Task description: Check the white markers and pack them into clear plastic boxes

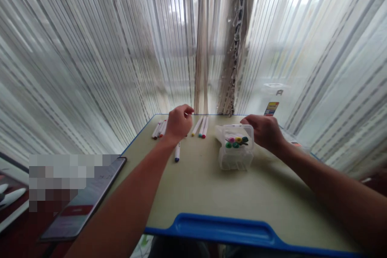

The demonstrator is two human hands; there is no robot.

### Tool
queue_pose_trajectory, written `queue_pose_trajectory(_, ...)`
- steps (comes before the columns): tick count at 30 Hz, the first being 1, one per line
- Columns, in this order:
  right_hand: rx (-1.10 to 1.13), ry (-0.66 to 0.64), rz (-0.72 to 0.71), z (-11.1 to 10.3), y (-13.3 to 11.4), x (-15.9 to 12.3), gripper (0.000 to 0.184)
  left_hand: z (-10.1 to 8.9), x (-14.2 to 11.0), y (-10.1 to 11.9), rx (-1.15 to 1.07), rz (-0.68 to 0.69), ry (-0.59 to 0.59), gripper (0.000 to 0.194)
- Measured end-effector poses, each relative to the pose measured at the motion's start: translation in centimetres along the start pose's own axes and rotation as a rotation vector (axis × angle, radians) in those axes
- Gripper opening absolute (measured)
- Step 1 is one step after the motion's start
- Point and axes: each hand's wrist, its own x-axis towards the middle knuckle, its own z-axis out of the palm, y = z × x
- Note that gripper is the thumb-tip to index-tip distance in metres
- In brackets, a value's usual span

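My left hand [180, 121] is over the far left part of the table, fingers curled together; whatever they hold, if anything, is hidden. Just below it lies a white marker with a dark blue end [177, 152], its upper part behind my wrist. My right hand [266, 129] is closed at the far right edge of a clear plastic box [236, 161], its fingertips partly behind the rim. Inside the box, several marker ends [236, 142] show in green, pink, yellow and dark teal. Three white markers [200, 127] with yellow, teal and red ends lie between my hands.
More white markers [159, 129] lie left of my left hand. A blue tray edge [223, 227] runs along the table's near side. A phone [87, 201] rests at the left edge. Clear packaging [294, 141] lies behind my right forearm. Striped string curtains [136, 48] hang beyond the table.
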Motion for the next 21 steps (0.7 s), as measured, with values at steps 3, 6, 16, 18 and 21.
queue_pose_trajectory(3, 0.002, -0.065, -0.050, 0.1, -0.1, -0.1, 0.025, -1.0, 0.7, -0.6, -0.264, -0.090, 0.180, 0.015)
queue_pose_trajectory(6, 0.001, -0.088, -0.076, 0.1, 0.2, -0.1, 0.021, -1.1, 1.0, -1.2, -0.394, -0.144, 0.207, 0.013)
queue_pose_trajectory(16, -0.059, -0.078, -0.069, 0.4, 1.2, -0.1, 0.028, 1.1, -0.2, -1.8, -0.050, -0.016, 0.007, 0.016)
queue_pose_trajectory(18, -0.051, -0.078, -0.073, 0.3, 1.2, -0.1, 0.029, 1.4, -0.6, -1.3, 0.004, 0.060, -0.080, 0.015)
queue_pose_trajectory(21, -0.040, -0.111, -0.091, 0.2, 1.0, -0.1, 0.026, 1.8, -1.2, -0.5, 0.061, 0.149, -0.188, 0.014)
